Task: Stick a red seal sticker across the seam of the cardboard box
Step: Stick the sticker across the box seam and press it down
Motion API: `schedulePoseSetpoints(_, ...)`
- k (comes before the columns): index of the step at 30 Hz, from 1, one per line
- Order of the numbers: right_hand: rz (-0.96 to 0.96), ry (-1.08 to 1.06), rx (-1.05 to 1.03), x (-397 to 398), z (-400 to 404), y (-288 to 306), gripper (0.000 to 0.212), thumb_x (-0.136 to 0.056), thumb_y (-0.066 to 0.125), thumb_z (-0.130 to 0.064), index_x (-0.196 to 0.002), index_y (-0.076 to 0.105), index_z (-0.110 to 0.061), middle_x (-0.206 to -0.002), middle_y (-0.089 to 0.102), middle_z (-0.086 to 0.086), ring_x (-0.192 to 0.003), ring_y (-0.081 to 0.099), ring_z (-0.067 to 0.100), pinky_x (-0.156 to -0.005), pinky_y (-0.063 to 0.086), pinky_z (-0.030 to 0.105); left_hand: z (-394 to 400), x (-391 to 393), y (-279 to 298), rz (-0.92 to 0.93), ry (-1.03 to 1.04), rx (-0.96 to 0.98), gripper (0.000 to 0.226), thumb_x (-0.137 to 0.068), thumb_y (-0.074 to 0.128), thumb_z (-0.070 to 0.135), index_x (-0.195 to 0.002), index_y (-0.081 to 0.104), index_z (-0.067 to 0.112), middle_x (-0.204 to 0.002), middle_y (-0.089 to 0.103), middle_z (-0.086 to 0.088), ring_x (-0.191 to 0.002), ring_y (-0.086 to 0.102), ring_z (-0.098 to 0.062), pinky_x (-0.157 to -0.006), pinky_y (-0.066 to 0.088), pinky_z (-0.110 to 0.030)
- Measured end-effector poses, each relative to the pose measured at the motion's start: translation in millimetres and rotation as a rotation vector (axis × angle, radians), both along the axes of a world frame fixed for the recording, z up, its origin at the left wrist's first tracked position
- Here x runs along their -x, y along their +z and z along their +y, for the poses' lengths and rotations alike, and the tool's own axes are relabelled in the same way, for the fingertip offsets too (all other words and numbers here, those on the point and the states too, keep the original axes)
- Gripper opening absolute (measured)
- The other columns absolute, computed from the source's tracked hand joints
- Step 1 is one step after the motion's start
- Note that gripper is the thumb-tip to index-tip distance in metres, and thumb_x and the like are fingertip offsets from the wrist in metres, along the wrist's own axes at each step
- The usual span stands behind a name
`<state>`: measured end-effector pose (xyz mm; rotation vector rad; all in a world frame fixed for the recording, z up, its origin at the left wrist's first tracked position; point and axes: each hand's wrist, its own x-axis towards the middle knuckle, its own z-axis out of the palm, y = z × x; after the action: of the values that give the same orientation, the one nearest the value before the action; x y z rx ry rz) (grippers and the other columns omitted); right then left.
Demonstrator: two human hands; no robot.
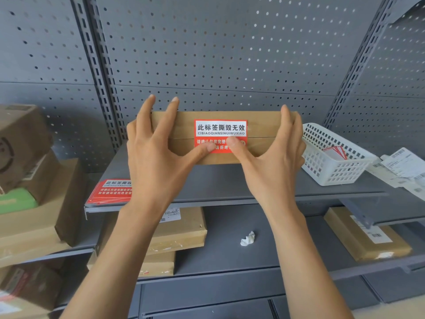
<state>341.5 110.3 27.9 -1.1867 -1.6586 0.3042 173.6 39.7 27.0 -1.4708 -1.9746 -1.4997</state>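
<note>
Two thumbs press red seal sticker point(220, 134) across cardboard box point(186, 125) seam.

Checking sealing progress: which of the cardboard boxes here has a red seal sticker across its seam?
The cardboard box held on the upper shelf between both hands; the red seal sticker spans its seam. No other box shows one.
</note>
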Motion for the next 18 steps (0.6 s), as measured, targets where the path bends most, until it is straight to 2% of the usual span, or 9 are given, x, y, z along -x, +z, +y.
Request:
schedulePoseSetpoints(4,0.014,0.049,-0.002,-8.6,5.3,-2.6,0.098,-0.085,0.065,-0.067,-0.162,0.018,-0.031,-0.171,0.014,0.002,-0.152,0.019,0.024,-0.121,0.022,0.053,-0.5,4.1,0.3,0.001,-0.038,0.005,0.093,-0.074,0.069,0.077,-0.154,0.043,0.036,-0.169,0.026,-0.002,-0.145,0.031,-0.023,-0.113,0.023,-0.024)
schedulePoseSetpoints(6,0.032,0.077,-0.005,-12.4,7.5,-3.2,0.089,-0.091,0.062,-0.063,-0.162,0.019,-0.031,-0.170,0.016,0.002,-0.153,0.019,0.024,-0.123,0.024,0.052,-1.2,5.9,0.5,-0.034,-0.073,-0.010,0.087,-0.076,0.066,0.072,-0.152,0.046,0.036,-0.170,0.023,0.000,-0.147,0.029,-0.016,-0.109,0.015,-0.010)
schedulePoseSetpoints(7,0.046,0.090,-0.011,-14.5,8.6,-3.0,0.085,-0.093,0.061,-0.060,-0.162,0.021,-0.030,-0.170,0.018,0.001,-0.153,0.020,0.023,-0.123,0.024,0.050,-1.2,7.3,0.5,-0.044,-0.087,-0.024,0.083,-0.077,0.064,0.070,-0.151,0.048,0.035,-0.170,0.023,0.000,-0.146,0.028,-0.012,-0.108,0.014,-0.007)
schedulePoseSetpoints(8,0.057,0.101,-0.017,-16.4,9.8,-2.8,0.081,-0.096,0.059,-0.056,-0.163,0.023,-0.029,-0.169,0.019,0.001,-0.153,0.020,0.022,-0.124,0.024,0.049,-1.2,9.0,0.4,-0.044,-0.096,-0.038,0.080,-0.079,0.064,0.068,-0.150,0.049,0.035,-0.170,0.024,-0.001,-0.145,0.028,-0.009,-0.110,0.016,-0.009)
schedulePoseSetpoints(10,0.057,0.111,-0.017,-18.7,10.9,-1.6,0.077,-0.099,0.056,-0.054,-0.163,0.023,-0.028,-0.170,0.018,0.001,-0.153,0.018,0.019,-0.125,0.022,0.047,-0.5,11.5,-0.6,-0.018,-0.099,-0.053,0.071,-0.087,0.066,0.064,-0.149,0.051,0.034,-0.170,0.024,-0.003,-0.147,0.031,-0.015,-0.115,0.022,-0.021)
schedulePoseSetpoints(12,0.035,0.104,0.001,-17.4,8.9,-0.1,0.084,-0.095,0.053,-0.064,-0.164,0.018,-0.030,-0.171,0.014,-0.001,-0.155,0.015,0.018,-0.125,0.021,0.051,-0.2,10.4,-1.5,0.012,-0.089,-0.058,0.063,-0.091,0.061,0.060,-0.148,0.051,0.035,-0.170,0.023,-0.003,-0.147,0.033,-0.023,-0.116,0.023,-0.027)
schedulePoseSetpoints(15,-0.031,0.057,0.041,-10.1,1.6,2.5,0.111,-0.078,0.056,-0.082,-0.164,0.007,-0.033,-0.173,0.003,-0.002,-0.156,0.010,0.022,-0.124,0.015,0.051,-1.5,3.2,-0.9,0.004,-0.075,-0.054,0.073,-0.084,0.061,0.069,-0.149,0.050,0.037,-0.171,0.022,-0.002,-0.146,0.030,-0.018,-0.117,0.021,-0.028)
schedulePoseSetpoints(18,-0.073,0.033,0.054,-7.1,-1.2,3.8,0.121,-0.073,0.063,-0.081,-0.165,0.002,-0.032,-0.174,-0.002,0.002,-0.157,0.007,0.024,-0.123,0.011,0.048,-2.2,-0.4,0.0,0.026,-0.045,-0.051,0.085,-0.075,0.067,0.075,-0.149,0.050,0.038,-0.171,0.023,-0.003,-0.145,0.032,-0.018,-0.116,0.023,-0.030)
